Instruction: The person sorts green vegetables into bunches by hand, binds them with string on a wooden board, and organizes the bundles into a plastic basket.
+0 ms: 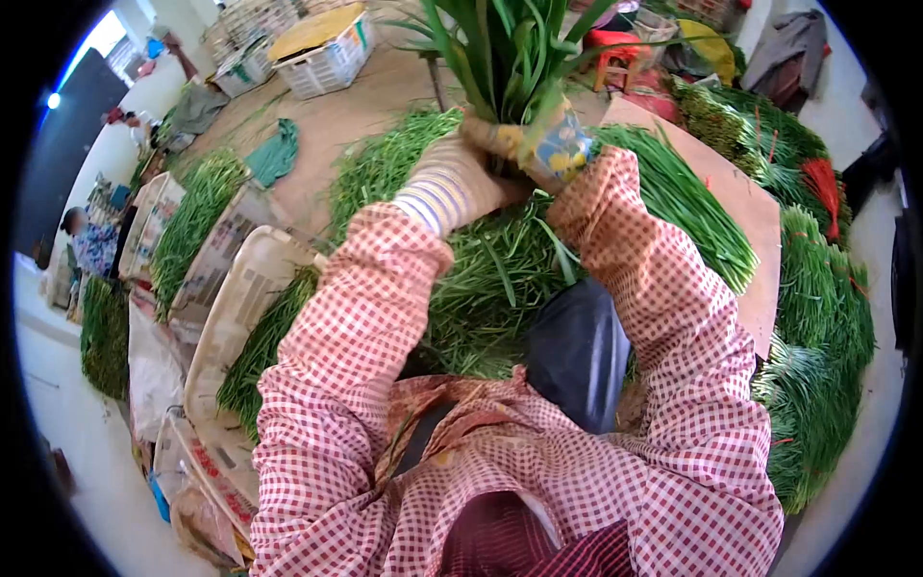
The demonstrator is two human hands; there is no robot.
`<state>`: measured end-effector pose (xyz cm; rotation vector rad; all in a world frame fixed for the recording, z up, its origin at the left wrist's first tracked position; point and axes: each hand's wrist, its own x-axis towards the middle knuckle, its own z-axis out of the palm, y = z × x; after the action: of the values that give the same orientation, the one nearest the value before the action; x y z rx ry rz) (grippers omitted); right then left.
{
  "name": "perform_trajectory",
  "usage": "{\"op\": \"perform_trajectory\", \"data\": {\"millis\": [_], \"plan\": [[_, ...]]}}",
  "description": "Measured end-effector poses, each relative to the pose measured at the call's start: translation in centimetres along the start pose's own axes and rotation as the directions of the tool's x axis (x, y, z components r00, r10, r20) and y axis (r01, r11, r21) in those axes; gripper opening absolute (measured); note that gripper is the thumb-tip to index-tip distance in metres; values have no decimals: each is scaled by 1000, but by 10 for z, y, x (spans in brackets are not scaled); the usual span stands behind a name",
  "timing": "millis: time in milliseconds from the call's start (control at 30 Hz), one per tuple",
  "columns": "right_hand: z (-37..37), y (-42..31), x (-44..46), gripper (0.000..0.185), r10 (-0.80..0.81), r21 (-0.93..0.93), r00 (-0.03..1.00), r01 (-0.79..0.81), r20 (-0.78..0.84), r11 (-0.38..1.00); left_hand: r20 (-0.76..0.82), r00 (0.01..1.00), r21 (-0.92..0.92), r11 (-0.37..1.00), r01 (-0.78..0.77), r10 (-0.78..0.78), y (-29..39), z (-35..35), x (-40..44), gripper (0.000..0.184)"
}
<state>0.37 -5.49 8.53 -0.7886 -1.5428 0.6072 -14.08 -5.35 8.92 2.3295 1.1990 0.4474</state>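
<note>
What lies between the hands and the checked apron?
In the head view, a loose heap of leaves lies there, with a black cover at its right. The left hand and right hand hold the bunch.

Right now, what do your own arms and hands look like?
Both arms: loose red-and-white checked sleeves, left sleeve and right sleeve, gathered at the wrists. Left hand: pale covering with thin coloured stripes at wrist and back. Right hand: blue-and-yellow patterned covering near the wrist. Too blurred for detail at the fingers.
</note>
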Motion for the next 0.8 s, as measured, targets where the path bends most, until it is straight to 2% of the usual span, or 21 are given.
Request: {"op": "perform_trajectory", "data": {"millis": [33, 67, 100, 133, 167, 200, 233, 267, 300, 333, 367, 400, 433, 500, 533, 600, 633, 700, 733, 767, 800], "plan": [[2, -9, 5, 56, 48, 185, 997, -60, 65, 981, -56, 997, 313, 947, 71, -57, 1, -13, -13, 61], [12, -11, 8, 48, 115, 222, 993, -119, 32, 968, -89, 985, 345, 923, 172, -151, 19, -38, -43, 64], [18, -14, 15, 45, 28, 129, 999, -30, 18, 991, -126, 988, 232, 966, 112, -84, 8, -48, -66, 61], [22, -13, 15, 45, 20, 137, 1000, -22, 18, 990, -172, 985, 119, 992, 35, -14, -3, -59, -86, 58], [23, -12, 15, 45, -89, 132, 992, 77, 86, 988, -96, 985, -23, 990, 139, -140, -15, -68, -101, 51], [26, -12, 15, 44, -193, 132, 969, 173, 153, 976, -100, 985, -18, 990, 139, -140, -38, -66, -116, 51], [38, -16, 9, 40, -264, 127, 939, 241, 221, 962, 176, 976, -640, 739, 212, -128, -69, -56, -128, 47], [50, -21, 3, 37, -332, 131, 898, 307, 287, 943, 258, 962, -840, 471, 268, -88, -66, -38, -137, 46], [62, -26, -4, 34, -397, 146, 848, 369, 350, 918, 339, 940, -934, 100, 342, -47, -63, -20, -145, 45], [77, -31, -22, 40, -477, 59, 784, 497, 398, 866, 415, 910, -886, -229, 403, -6, -61, -1, -154, 44], [93, -35, -41, 46, -551, -17, 708, 621, 442, 784, 450, 893, -837, -355, 417, -9, -56, 12, -166, 44], [108, -40, -60, 53, -618, -75, 623, 730, 479, 679, 473, 880, -822, -382, 423, -43, -52, 20, -180, 44], [123, -27, -92, 51, -638, -112, 565, 788, 523, 606, 492, 867, -816, -388, 428, -79, -48, 28, -192, 44], [128, -28, -148, 49, -521, -170, 608, 732, 599, 660, 511, 846, -827, -353, 437, -152, -49, 35, -208, 45], [122, -31, -167, 47, -481, -127, 629, 678, 611, 724, 516, 837, -833, -334, 441, -182, -52, 37, -212, 45], [151, 17, -221, 53, -463, -77, 671, 610, 579, 788, 522, 820, -840, -308, 447, -235, -58, 36, -212, 45], [143, -2, -208, 53, -461, -67, 677, 600, 574, 798, 526, 809, -841, -300, 450, -262, -61, 36, -208, 46], [109, -36, -178, 53, -411, 102, 561, 500, 718, 860, 535, 787, -841, -283, 461, -308, -67, 38, -198, 46], [101, -36, -175, 53, -415, 104, 568, 498, 711, 861, 540, 777, -839, -273, 470, -324, -71, 39, -196, 47], [93, -35, -175, 51, -313, 299, 594, 125, 741, 946, 549, 760, -835, -275, 477, -348, -76, 41, -194, 47], [81, -33, -174, 50, -219, 433, 572, -269, 791, 860, 550, 758, -834, -274, 479, -350, -83, 44, -197, 47]]}}
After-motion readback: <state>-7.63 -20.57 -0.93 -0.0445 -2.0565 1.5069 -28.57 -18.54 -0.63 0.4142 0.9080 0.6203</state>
